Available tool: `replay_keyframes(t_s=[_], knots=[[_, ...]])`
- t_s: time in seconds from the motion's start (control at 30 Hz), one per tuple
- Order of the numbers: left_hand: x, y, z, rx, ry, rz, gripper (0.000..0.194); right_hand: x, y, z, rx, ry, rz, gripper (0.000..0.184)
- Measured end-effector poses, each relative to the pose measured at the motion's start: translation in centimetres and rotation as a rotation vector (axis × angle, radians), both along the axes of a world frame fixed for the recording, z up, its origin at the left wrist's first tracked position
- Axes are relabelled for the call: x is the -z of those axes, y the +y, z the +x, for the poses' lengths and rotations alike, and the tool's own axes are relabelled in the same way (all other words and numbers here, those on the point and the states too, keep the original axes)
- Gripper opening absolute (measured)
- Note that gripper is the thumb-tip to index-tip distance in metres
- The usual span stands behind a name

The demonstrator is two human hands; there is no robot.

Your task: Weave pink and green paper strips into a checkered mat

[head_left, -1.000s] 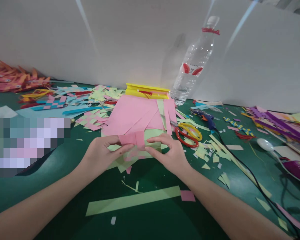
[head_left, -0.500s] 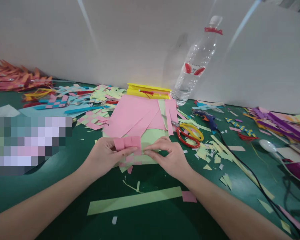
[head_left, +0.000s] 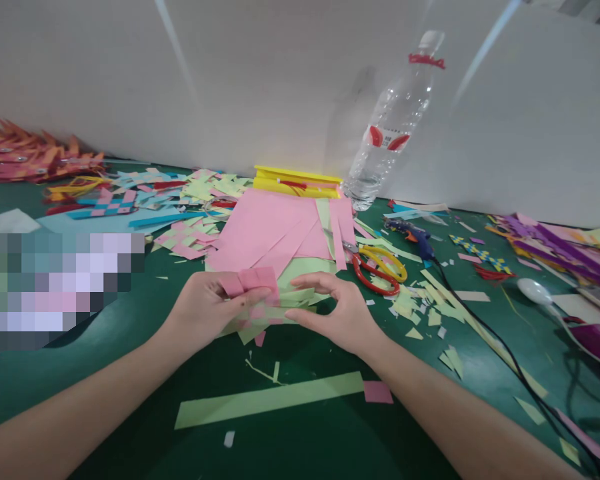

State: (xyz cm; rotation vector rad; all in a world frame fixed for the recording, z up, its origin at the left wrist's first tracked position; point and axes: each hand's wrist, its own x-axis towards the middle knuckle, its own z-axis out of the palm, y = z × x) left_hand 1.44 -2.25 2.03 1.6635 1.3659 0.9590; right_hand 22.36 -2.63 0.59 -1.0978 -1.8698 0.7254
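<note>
My left hand (head_left: 205,308) pinches a woven paper piece (head_left: 259,280) of pink and pale green strips, its thumb lying across the front. Loose green strip ends (head_left: 300,298) stick out from the piece to the right. Around those ends is my right hand (head_left: 343,313), thumb and forefinger apart; whether a fingertip touches a strip I cannot tell. Beneath and behind the hands lie pink paper sheets (head_left: 275,223) and a pale green sheet (head_left: 313,268). A long pale green strip (head_left: 270,402) rests on the green table in front, beside a small pink paper piece (head_left: 379,392).
Scissors (head_left: 380,270) with red and yellow handles lie right of the sheets, near a blue glue gun (head_left: 415,239) with a black cord. A plastic bottle (head_left: 393,127) leans against the white partition (head_left: 205,80). Coloured scraps (head_left: 415,300) and strips cover both sides.
The woven piece has tilted in my left hand, and its green strip ends now fan out to the right. My right thumb and forefinger have moved apart from a pinch.
</note>
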Motion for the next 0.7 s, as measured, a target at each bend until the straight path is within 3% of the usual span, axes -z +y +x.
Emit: replay_keyframes(t_s=[0.27,0.57,0.7], knots=[[0.19,0.08,-0.13,-0.045,0.025,0.011,0.028,-0.24,0.12,-0.09,-0.094,0.001,-0.289,0.022],[-0.27,-0.07,0.12,-0.083,0.018,-0.028,0.03,-0.01,0.38,0.07,-0.071,-0.105,-0.255,0.021],[-0.35,-0.15,0.25,-0.118,-0.002,-0.118,0.028,-0.14,0.4,0.06,-0.077,-0.104,-0.263,0.02]])
